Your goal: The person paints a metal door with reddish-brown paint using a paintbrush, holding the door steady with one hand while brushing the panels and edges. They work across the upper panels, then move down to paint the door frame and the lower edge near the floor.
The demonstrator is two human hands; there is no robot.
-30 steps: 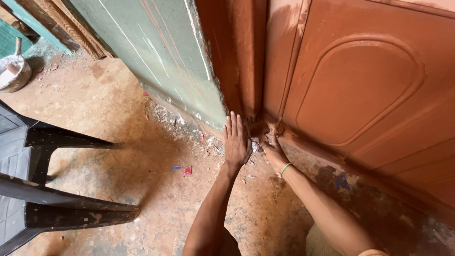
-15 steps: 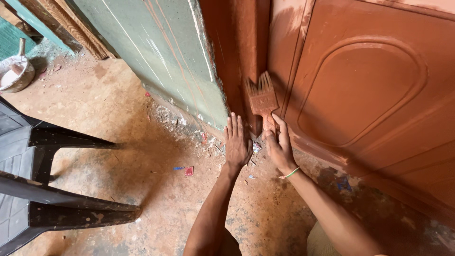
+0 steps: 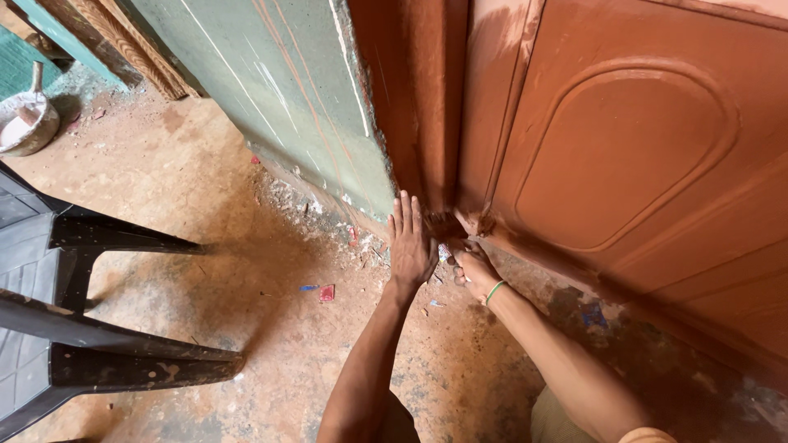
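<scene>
The paintbrush (image 3: 447, 226) is now working at the very bottom of the door frame (image 3: 427, 98), where frame and floor (image 3: 246, 213) meet; half a second ago it was standing higher against the frame with its bristles clearly in view, and a second ago it was down low, so the stroke is travelling up and down this lower corner. The right hand (image 3: 469, 267) is gripping the brush handle with fingers curled closed around it, and it is wearing a green band at the wrist. The bristles are largely hidden behind the hands, so contact with the wood cannot be confirmed. The left hand (image 3: 410, 246) is lying flat on the floor just beside the frame base, fingers straight, spread and holding nothing; it is staying in the same place across all three views, acting as a brace. The door (image 3: 640, 148) and frame are showing a wet-looking reddish-brown coat, while the adjoining wall (image 3: 279, 90) is remaining green with brown streaks near the frame edge. A dark plastic chair (image 3: 74, 303) is standing well apart at the left, and a small bowl (image 3: 25, 123) is sitting near the far left corner of the floor. Judging from this, coating is concentrating on the frame's lowest section.
</scene>
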